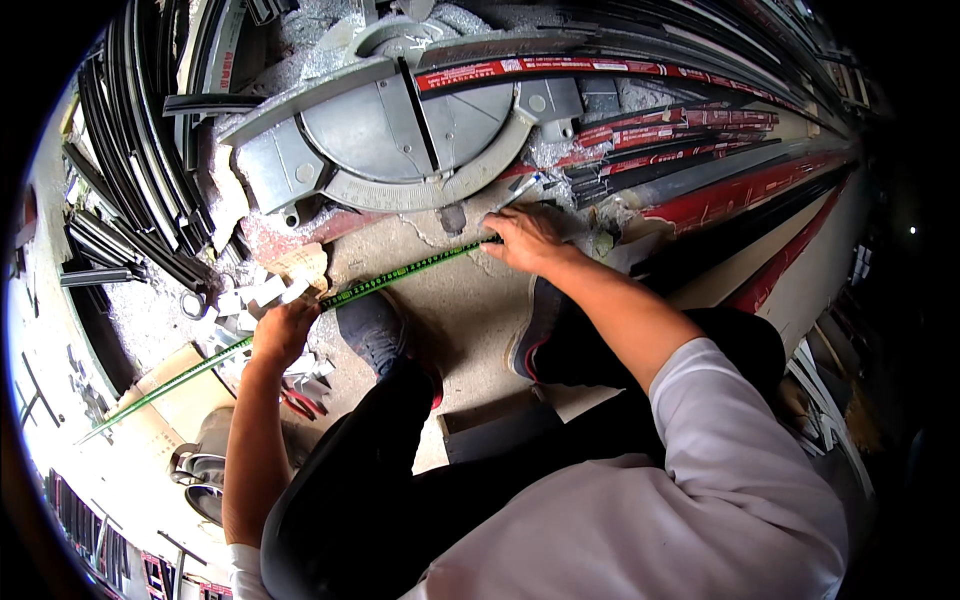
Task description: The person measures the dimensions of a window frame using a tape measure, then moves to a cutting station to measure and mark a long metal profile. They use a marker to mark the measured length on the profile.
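Observation:
A green measuring tape (410, 266) is stretched across in front of me. My left hand (285, 332) is closed around it, and the tape runs on past that hand to the lower left. My right hand (525, 240) pinches the tape at its right end, with the fingers bent toward the thumb. Whether a tape case sits in that palm is hidden. Just beyond the tape stands the grey metal base of a mitre saw (370, 125), with a curved scale and a dark slot. A long black strip with a red label (560, 68) lies on its right side.
Bundles of dark profiles (130, 150) lie at left, and more red-labelled strips (670, 130) at right. Metal shavings are scattered around the saw. Red-handled pliers (302, 403), paper scraps and cardboard (180, 392) lie near my left arm. My shoes (375, 330) are below the tape.

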Motion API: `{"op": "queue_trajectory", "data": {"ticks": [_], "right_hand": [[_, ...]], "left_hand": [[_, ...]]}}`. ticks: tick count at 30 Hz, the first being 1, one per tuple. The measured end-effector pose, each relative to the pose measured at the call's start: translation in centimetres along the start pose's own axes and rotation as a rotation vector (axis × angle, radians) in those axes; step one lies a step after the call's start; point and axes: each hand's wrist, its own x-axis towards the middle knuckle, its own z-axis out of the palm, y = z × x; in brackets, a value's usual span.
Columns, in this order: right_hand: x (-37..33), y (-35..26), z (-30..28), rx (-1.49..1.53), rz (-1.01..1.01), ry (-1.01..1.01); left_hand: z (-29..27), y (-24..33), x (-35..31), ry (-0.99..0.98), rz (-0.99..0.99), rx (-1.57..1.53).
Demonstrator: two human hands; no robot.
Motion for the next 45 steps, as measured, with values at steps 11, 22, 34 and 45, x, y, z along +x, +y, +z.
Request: {"op": "queue_trajectory", "data": {"ticks": [11, 22, 34, 45], "right_hand": [[0.7, 0.8, -4.6, 0.499, 0.084, 0.614], [8.8, 4.8, -17.0, 1.292, 0.684, 0.994], [11.4, 10.7, -18.4, 1.895, 0.598, 0.89], [7.5, 10.4, -17.6, 2.04, 0.381, 0.855]], "left_hand": [[-0.2, 1.0, -0.8, 0.079, -0.065, 0.033], [-0.9, 1.1, -0.8, 0.264, -0.013, -0.207], [0.8, 1.7, 0.4, 0.369, 0.065, -0.552], [-4.0, 7.2, 1.7, 0.332, 0.119, -1.073]]}}
